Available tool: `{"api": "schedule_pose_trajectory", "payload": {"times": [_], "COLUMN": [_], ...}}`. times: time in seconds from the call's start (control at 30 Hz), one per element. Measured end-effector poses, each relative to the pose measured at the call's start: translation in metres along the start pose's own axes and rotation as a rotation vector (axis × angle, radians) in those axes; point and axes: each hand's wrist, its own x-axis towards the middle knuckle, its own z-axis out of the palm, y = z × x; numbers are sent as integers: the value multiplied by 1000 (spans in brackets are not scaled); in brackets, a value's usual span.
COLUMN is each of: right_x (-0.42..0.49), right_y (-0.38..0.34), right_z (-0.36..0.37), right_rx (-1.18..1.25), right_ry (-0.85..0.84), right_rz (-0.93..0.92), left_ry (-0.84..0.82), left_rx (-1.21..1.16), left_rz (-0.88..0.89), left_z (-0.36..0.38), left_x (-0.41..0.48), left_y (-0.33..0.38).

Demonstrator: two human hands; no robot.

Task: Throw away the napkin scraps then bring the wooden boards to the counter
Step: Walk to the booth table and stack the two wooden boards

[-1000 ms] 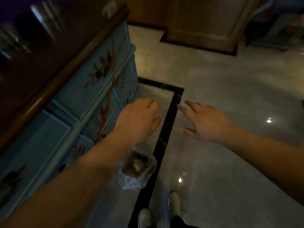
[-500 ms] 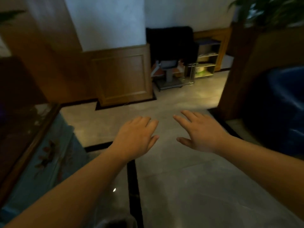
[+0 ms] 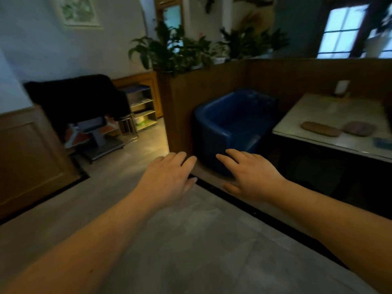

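Two wooden boards lie on a pale table at the right: an oblong brown board and a rounder reddish board beside it. My left hand and my right hand are held out in front of me, palms down, fingers spread, with nothing in them. Both hands are well short of the table, over the grey floor. No napkin scraps or bin are in view.
A blue armchair stands between me and the table, against a wooden partition topped with potted plants. A blue item lies at the table's near right. A black-draped stand and shelves are at the left.
My view has swung up and to the right, from the blue cabinet and floor bin to the room with the armchair and table. Both hands stay open and held out.
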Motion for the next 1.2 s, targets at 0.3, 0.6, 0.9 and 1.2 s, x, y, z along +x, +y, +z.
{"api": "schedule_pose_trajectory", "payload": {"times": [0.3,0.6,0.9,1.2], "right_x": [-62,-104,-46,49], "right_y": [219,347,479,604], "right_z": [19,54,102,143], "right_rx": [-100,-41,-45,15], "right_ry": [-58,-76,-78,-98], "right_rz": [244,500,653,826], "left_ry": [94,91,99,68], "left_rx": [-86,-148,-191,-249], "left_rz": [251,451,540,589], "left_z": [35,76,155,224], "left_x": [182,314,481,671], "left_y": [150,250,288,285]}}
